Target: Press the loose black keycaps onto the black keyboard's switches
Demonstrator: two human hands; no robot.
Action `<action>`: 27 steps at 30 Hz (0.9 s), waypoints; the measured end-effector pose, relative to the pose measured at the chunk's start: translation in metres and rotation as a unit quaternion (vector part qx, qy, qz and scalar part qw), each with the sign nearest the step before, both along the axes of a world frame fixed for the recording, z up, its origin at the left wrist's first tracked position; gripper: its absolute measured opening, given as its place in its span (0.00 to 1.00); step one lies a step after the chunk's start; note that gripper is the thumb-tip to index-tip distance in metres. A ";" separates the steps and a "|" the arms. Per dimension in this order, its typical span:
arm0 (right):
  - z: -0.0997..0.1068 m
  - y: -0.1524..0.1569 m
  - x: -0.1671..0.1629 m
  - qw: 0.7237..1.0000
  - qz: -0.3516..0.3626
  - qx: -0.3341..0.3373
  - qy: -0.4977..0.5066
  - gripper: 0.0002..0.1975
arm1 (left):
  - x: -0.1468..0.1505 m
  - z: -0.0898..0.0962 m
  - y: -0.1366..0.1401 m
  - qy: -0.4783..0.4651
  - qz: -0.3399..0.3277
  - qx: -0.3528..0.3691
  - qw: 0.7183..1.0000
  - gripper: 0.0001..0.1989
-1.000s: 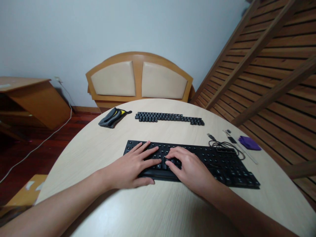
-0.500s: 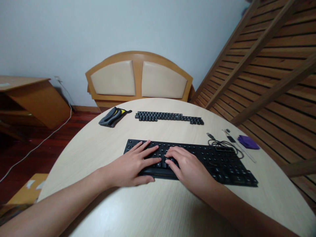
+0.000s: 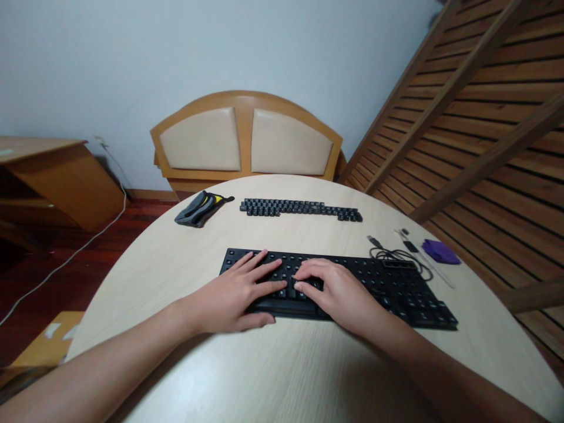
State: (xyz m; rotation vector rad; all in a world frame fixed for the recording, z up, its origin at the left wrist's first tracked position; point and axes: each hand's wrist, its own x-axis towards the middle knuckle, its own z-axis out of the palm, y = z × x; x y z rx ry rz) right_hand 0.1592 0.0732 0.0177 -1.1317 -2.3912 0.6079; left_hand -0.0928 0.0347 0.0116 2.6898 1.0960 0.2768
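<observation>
Keyboard, black and long, lies on the pale round worktop, right before the person. The left hand is spread flat over the left part of it, fingers fanned wide. The right hand curls in just beside, thumb and forefinger drawn close together over the board; from here I can't tell whether they pinch anything. Farther back, loose keycaps sit in rows, a grey-and-yellow bundle left of them.
</observation>
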 end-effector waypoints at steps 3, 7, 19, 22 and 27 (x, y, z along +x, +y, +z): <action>0.002 0.002 0.001 1.000 0.002 -0.012 0.017 0.02 | 0.000 -0.001 0.000 0.004 0.000 0.002 1.000 0.33; 0.003 0.001 0.000 1.000 0.015 0.008 0.025 0.03 | 0.000 -0.001 0.000 -0.006 -0.002 0.004 1.000 0.33; -0.003 -0.001 0.000 0.999 0.012 0.044 -0.022 0.05 | 0.002 0.003 -0.001 0.023 0.004 0.001 1.000 0.33; -0.004 -0.003 -0.001 0.999 0.012 0.046 -0.014 0.05 | 0.002 0.002 -0.001 0.018 0.004 -0.001 1.000 0.33; -0.004 -0.002 0.001 0.999 0.022 0.044 0.008 0.04 | 0.000 -0.001 0.001 0.002 0.002 -0.005 1.000 0.33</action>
